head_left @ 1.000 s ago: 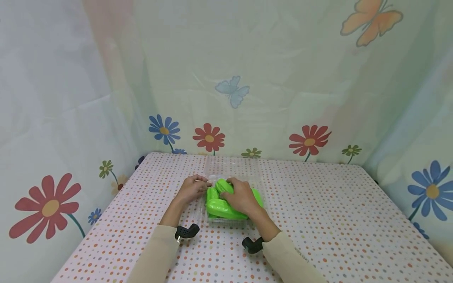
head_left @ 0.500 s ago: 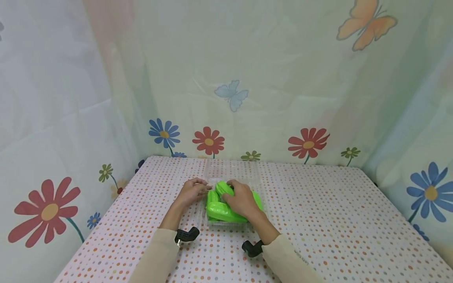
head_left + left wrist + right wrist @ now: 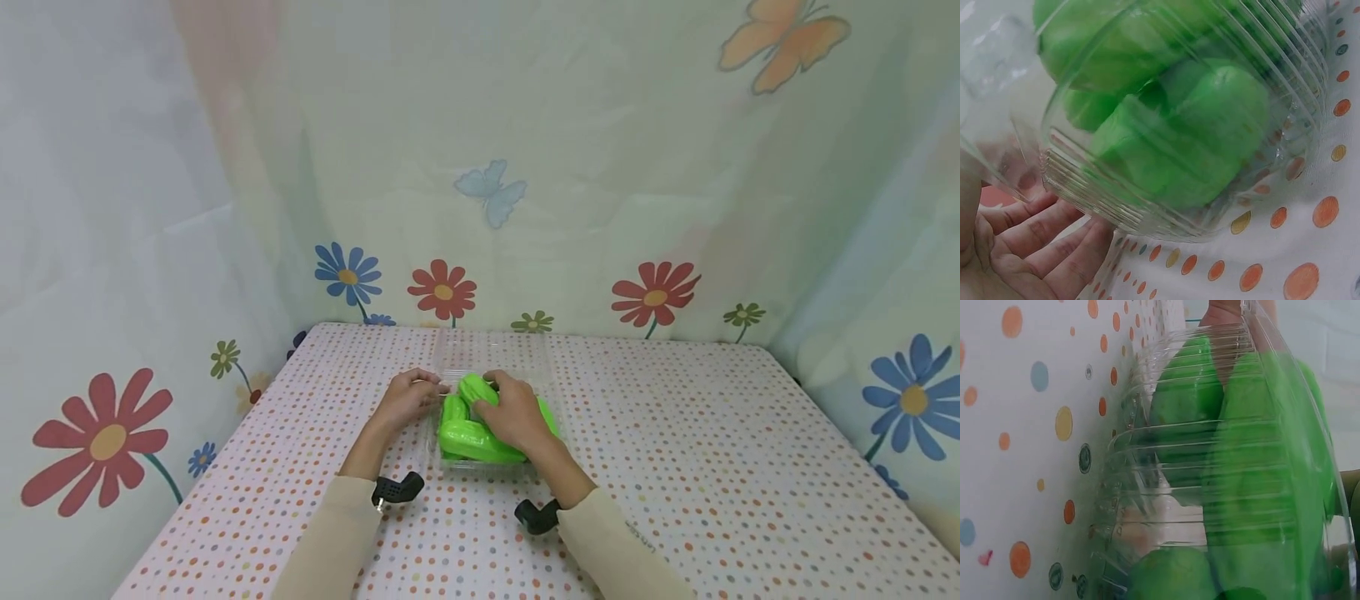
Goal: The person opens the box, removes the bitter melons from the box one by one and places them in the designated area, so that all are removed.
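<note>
A clear plastic box (image 3: 480, 469) with its lid (image 3: 491, 354) folded back holds several glossy, bright green, elongated vegetable-like pieces. My right hand (image 3: 516, 414) reaches into it and holds one green piece (image 3: 477, 389) between thumb and fingers, near the back. Another green piece (image 3: 480, 442) lies across the front, and a smaller one (image 3: 454, 408) shows at the left. My left hand (image 3: 405, 398) is at the box's back left. Seen from the left wrist, its fingers (image 3: 1066, 256) lie nearly straight against the clear wall (image 3: 1116, 219).
The box stands on a table (image 3: 712, 467) with a dotted cloth, which extends to both sides. Printed curtains with flowers and butterflies close off the back (image 3: 585, 167) and both sides. A black wrist camera (image 3: 397, 488) sits on each forearm.
The green piece in my right hand has shifted slightly toward the back of the box, along with that hand. My left hand has stayed at the box's left side.
</note>
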A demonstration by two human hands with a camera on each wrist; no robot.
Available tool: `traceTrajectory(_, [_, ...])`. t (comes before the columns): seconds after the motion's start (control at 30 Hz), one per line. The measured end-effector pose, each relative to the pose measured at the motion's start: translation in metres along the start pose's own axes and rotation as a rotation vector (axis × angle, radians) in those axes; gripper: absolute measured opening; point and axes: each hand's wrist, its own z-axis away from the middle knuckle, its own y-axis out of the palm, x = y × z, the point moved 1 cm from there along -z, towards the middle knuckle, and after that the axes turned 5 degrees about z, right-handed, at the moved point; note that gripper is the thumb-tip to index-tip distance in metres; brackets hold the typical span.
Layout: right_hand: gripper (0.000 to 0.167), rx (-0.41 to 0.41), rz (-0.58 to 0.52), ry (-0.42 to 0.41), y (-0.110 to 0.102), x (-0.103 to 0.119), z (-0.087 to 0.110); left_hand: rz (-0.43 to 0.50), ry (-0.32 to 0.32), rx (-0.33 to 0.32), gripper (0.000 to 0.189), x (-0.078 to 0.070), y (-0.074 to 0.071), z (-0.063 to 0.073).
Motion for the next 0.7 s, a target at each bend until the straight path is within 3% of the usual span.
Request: traceTrajectory(0.7, [0.049, -0.015, -0.062, 0.006, -0.0073, -0.0036, -0.0021, 0.029, 0.002, 0.029, 0.030, -0.0016, 0.0005, -0.0023])
